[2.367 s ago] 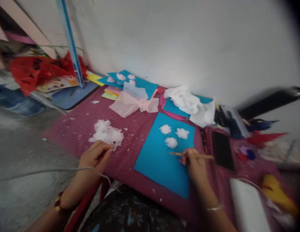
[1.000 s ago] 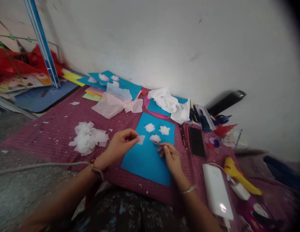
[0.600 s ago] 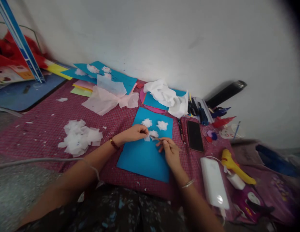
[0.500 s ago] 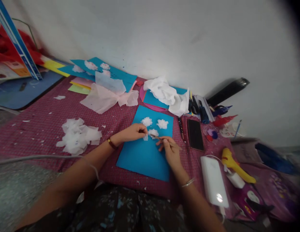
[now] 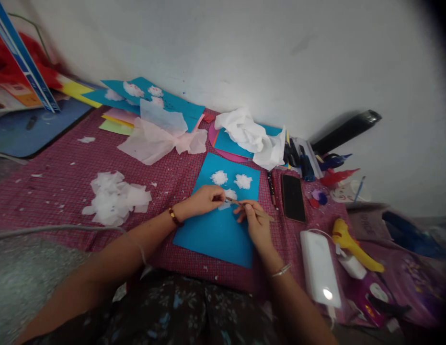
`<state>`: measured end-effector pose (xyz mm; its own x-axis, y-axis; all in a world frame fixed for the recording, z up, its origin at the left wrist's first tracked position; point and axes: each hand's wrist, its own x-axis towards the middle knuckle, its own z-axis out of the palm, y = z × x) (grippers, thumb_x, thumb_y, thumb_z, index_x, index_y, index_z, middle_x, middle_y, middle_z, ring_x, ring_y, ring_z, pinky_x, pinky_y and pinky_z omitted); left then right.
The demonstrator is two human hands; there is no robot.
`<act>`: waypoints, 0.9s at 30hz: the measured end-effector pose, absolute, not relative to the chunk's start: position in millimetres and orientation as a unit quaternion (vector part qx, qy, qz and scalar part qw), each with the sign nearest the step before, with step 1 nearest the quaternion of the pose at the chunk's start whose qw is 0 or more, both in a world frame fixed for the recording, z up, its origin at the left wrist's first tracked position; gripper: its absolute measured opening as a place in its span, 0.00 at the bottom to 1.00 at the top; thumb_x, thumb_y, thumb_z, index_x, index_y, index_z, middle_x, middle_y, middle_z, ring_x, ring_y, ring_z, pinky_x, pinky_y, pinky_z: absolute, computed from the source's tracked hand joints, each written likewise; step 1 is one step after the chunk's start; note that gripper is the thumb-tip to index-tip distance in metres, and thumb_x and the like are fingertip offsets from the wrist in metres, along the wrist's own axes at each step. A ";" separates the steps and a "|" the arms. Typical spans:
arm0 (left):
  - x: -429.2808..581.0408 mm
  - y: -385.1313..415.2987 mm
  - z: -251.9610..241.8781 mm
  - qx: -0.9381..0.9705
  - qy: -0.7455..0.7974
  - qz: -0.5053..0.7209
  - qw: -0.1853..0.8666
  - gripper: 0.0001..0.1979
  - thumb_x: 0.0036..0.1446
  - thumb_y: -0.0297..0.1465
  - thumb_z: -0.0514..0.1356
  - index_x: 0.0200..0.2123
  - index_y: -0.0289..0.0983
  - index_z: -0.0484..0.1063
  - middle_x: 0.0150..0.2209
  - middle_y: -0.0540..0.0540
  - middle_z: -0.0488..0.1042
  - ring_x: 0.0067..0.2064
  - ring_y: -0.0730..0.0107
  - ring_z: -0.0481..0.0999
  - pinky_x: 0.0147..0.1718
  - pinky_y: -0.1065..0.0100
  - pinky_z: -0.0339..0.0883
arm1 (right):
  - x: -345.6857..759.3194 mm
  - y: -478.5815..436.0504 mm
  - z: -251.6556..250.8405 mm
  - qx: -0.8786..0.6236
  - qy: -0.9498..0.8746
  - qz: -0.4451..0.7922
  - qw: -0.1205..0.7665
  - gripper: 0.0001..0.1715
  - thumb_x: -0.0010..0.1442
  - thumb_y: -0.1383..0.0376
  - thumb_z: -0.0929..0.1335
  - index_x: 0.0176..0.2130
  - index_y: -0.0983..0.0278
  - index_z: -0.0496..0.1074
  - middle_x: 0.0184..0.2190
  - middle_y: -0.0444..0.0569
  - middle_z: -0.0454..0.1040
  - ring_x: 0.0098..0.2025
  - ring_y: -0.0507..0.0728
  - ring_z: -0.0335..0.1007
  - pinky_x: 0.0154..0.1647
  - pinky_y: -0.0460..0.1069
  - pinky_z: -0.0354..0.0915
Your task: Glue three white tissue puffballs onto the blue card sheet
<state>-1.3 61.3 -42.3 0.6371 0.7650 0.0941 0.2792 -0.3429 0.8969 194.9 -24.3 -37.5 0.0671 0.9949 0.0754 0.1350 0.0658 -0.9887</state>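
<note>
A blue sheet of paper lies in front of me with three white tissue paper puffs on it, one of them a puff at the upper right. My left hand is closed in a pinch on a small white tissue paper piece, beside the lowest puff. My right hand grips a thin brown stick, whose tip reaches my left fingertips. Whether the stick is a brush cannot be made out.
Loose tissue pieces are heaped at left. Blue sheets with puffs, crumpled white tissue, a pencil, a phone, a white power bank and a yellow glue gun lie around.
My left hand has moved slightly right, bringing the tissue piece to the stick's tip and partly covering the lowest puff. My right hand stays nearly in place.
</note>
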 end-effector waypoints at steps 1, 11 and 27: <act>1.2 61.5 -43.1 0.778 0.338 0.267 0.457 0.03 0.52 0.24 0.57 0.27 0.35 0.69 0.26 0.52 0.69 0.30 0.73 0.68 0.31 0.72 0.60 | 194.6 -25.1 -36.6 -0.530 -0.526 0.426 0.511 0.14 0.67 0.57 0.61 0.41 0.62 0.71 0.30 0.45 0.76 0.24 0.51 0.68 0.27 0.48 0.65; 7.3 63.5 -45.9 0.775 0.361 0.306 0.419 0.07 0.48 0.18 0.57 0.26 0.35 0.69 0.27 0.52 0.69 0.30 0.74 0.68 0.31 0.72 0.60 | 194.8 -33.2 -35.5 -0.527 -0.544 0.388 0.525 0.14 0.66 0.59 0.61 0.33 0.62 0.69 0.22 0.42 0.70 0.23 0.52 0.65 0.25 0.47 0.63; 12.0 62.8 -50.3 0.737 0.380 0.333 0.449 0.03 0.50 0.22 0.59 0.26 0.35 0.70 0.27 0.51 0.71 0.31 0.72 0.69 0.32 0.71 0.63 | 193.6 -37.3 -41.3 -0.575 -0.663 0.272 0.395 0.14 0.68 0.60 0.59 0.40 0.60 0.71 0.28 0.45 0.73 0.26 0.55 0.69 0.28 0.49 0.64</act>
<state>12.0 62.8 -50.3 0.4898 0.8587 0.1507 0.2606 -0.3091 0.9146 193.6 -37.3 -41.3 -0.0258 0.9771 0.2111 0.5471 0.1905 -0.8151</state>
